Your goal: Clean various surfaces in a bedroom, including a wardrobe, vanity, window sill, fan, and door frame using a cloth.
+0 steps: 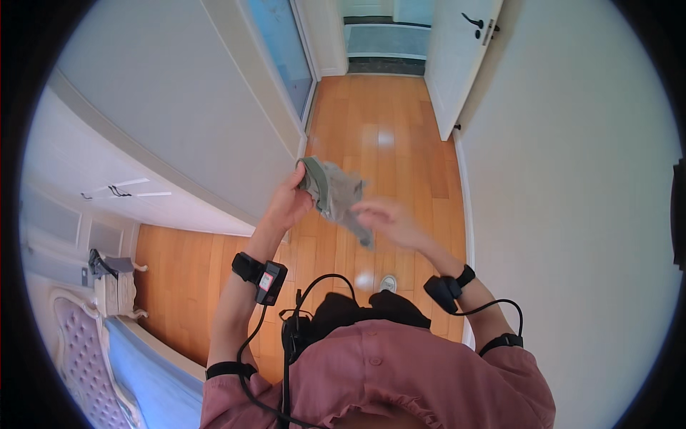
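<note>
A soft grey-green cloth piece (343, 191) with a darker green band along one edge hangs in front of me at mid-frame, above the floor. My left hand (291, 204) is closed on its banded edge, thumb on top. From the right, my right hand (389, 220) comes up close beside the cloth's lower part. Its fingers are smeared by motion, so whether they touch or grip the fabric is unclear. The cloth is partly blurred too, and its exact kind does not show.
A white door (464, 64) stands open at the far right, by a doorway. Pale cabinets (179, 93) line the left side; a plain wall (572, 179) runs along the right. At lower left are a bed (146, 365) and a white nightstand (114, 289). Wooden floor (386, 136) lies between.
</note>
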Tool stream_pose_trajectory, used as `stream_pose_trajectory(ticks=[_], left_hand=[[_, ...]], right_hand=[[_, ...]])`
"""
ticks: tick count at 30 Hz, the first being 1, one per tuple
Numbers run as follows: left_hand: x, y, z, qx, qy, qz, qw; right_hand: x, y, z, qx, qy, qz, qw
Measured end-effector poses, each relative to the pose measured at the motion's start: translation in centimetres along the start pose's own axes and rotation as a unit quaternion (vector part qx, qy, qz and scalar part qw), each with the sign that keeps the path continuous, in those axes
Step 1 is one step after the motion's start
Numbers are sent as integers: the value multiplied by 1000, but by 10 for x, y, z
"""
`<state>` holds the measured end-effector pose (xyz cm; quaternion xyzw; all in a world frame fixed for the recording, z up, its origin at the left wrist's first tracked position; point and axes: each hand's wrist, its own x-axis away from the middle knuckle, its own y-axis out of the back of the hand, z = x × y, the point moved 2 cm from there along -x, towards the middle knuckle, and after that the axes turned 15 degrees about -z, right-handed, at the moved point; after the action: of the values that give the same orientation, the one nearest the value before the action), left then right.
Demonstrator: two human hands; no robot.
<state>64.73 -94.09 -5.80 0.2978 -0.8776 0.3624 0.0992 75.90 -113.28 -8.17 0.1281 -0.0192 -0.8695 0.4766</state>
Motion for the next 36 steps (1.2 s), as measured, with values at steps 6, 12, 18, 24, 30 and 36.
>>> stream_pose_trajectory(ticks=[6, 12, 18, 24, 30, 36], left_hand=[[-7, 5, -20, 36, -51, 47, 997], [-38, 30, -75, 97, -92, 54, 989], [-10, 83, -72, 111, -135, 96, 980], [9, 146, -168, -59, -213, -117, 968], [-8, 190, -187, -105, -225, -271, 930], [13, 162, -199, -448, -424, -428, 660]], right_hand=[[-42, -3, -98, -172, -180, -167, 954], [-116, -52, -103, -302, -362, -134, 872], [-106, -114, -63, -557, -418, 30, 717], [-179, -137, -15, -601, -395, 23, 694], [-265, -167, 43, -617, -392, 64, 680], [-319, -211, 56, -613, -398, 102, 675]])
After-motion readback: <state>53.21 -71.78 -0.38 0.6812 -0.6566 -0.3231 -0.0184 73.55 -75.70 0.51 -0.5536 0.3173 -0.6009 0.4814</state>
